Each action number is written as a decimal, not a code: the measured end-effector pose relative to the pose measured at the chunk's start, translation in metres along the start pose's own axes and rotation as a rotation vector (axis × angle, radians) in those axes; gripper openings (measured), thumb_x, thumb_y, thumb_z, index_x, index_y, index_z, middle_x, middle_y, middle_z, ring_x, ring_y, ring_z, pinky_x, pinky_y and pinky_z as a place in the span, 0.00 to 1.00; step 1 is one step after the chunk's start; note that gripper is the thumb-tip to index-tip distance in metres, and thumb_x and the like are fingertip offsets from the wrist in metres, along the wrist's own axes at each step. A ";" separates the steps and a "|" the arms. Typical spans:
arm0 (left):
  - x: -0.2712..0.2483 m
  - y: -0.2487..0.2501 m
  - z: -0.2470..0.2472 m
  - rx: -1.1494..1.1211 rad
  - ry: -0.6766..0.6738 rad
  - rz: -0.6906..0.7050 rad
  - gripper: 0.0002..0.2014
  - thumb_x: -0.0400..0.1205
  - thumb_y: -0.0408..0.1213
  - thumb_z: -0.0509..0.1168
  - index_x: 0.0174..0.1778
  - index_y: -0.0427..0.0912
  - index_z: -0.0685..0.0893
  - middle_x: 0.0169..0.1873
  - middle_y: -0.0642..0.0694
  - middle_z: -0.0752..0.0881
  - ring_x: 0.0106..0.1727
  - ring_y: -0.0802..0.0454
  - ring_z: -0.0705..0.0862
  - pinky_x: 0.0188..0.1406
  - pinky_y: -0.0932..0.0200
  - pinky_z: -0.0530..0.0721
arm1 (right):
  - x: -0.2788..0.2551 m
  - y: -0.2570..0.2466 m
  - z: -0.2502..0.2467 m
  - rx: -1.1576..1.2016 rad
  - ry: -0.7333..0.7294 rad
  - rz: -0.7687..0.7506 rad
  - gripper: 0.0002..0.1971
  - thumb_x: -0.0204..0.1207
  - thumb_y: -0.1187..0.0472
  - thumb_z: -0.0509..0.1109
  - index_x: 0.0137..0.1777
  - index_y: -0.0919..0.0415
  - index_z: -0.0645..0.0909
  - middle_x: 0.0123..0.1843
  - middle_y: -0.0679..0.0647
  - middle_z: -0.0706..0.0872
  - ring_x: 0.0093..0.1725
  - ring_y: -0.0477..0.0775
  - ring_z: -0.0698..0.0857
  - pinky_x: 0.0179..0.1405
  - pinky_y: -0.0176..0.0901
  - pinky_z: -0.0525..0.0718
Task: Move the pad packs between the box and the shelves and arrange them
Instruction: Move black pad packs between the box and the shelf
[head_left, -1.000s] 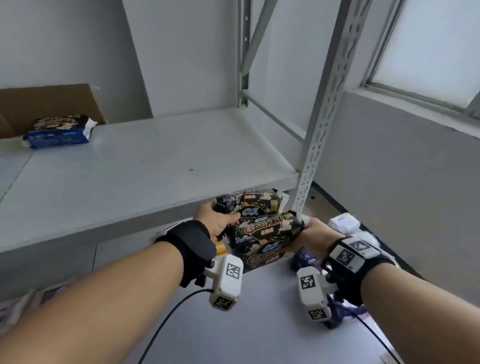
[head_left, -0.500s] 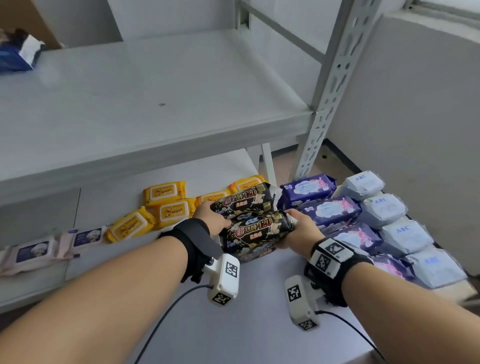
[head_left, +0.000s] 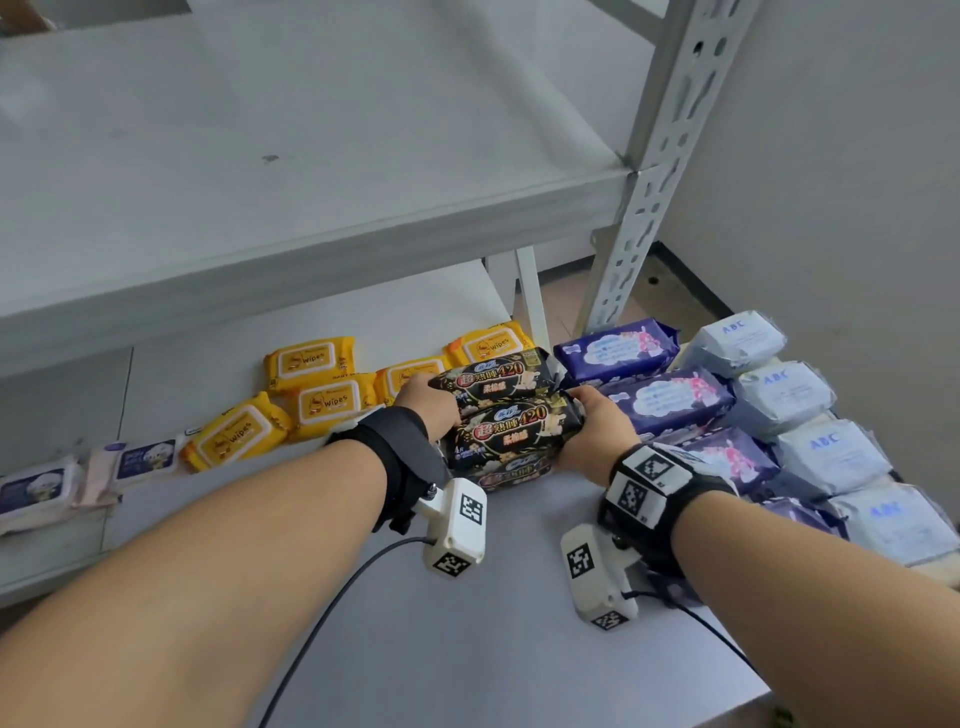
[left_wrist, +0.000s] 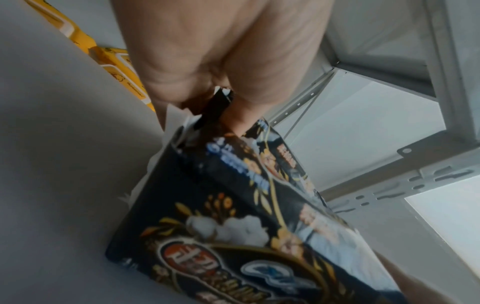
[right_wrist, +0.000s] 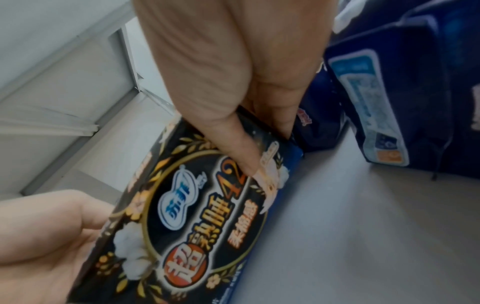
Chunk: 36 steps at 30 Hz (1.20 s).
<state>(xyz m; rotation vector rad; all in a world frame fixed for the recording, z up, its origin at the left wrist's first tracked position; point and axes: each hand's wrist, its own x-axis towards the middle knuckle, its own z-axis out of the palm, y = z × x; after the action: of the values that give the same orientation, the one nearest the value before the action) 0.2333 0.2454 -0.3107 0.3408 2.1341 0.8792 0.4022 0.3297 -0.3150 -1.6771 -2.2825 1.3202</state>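
Observation:
Several black pad packs (head_left: 511, 423) with gold "420" print are bunched between my two hands, low over the grey lower shelf (head_left: 467, 623). My left hand (head_left: 431, 402) grips their left ends, thumb on top. My right hand (head_left: 592, 428) grips the right ends. In the left wrist view my fingers pinch the crimped end of a black pack (left_wrist: 233, 205). The right wrist view has my thumb pressed on the top black pack (right_wrist: 202, 205). Whether the bottom pack touches the shelf is hidden.
Yellow wipes packs (head_left: 311, 387) lie left of the black packs. Purple pad packs (head_left: 665, 397) and pale blue ABC packs (head_left: 784, 397) sit in rows to the right. An upper shelf (head_left: 260, 156) overhangs, with a perforated steel post (head_left: 649, 171) at its right corner. White wipes packs (head_left: 36, 491) lie far left.
Both hands carried the black packs down from the upper shelf's front edge to the lower shelf, between the yellow wipes and the purple packs. The head view tilted downward.

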 end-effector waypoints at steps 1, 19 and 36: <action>0.001 0.000 0.000 0.009 0.004 0.001 0.33 0.76 0.19 0.62 0.78 0.41 0.66 0.68 0.38 0.77 0.65 0.40 0.76 0.52 0.57 0.76 | 0.000 0.000 -0.001 0.015 -0.014 0.016 0.35 0.66 0.71 0.77 0.72 0.51 0.71 0.63 0.54 0.85 0.63 0.55 0.82 0.65 0.47 0.80; -0.047 0.015 -0.044 0.101 -0.016 0.040 0.08 0.77 0.29 0.65 0.51 0.39 0.78 0.48 0.39 0.79 0.48 0.46 0.78 0.49 0.54 0.79 | -0.042 -0.045 -0.029 0.160 0.070 -0.010 0.35 0.62 0.71 0.77 0.70 0.53 0.76 0.63 0.52 0.84 0.57 0.52 0.81 0.54 0.43 0.82; -0.188 0.053 -0.357 -0.343 0.188 0.225 0.17 0.81 0.26 0.61 0.65 0.44 0.76 0.37 0.44 0.76 0.39 0.48 0.74 0.36 0.59 0.71 | -0.188 -0.346 0.007 0.481 0.003 -0.384 0.10 0.75 0.58 0.73 0.53 0.63 0.83 0.41 0.54 0.85 0.34 0.47 0.82 0.29 0.33 0.76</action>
<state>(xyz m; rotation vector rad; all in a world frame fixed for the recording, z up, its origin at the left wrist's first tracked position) 0.0839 0.0200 -0.0065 0.3343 2.0877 1.4335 0.2099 0.1539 -0.0201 -1.0311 -1.9329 1.5891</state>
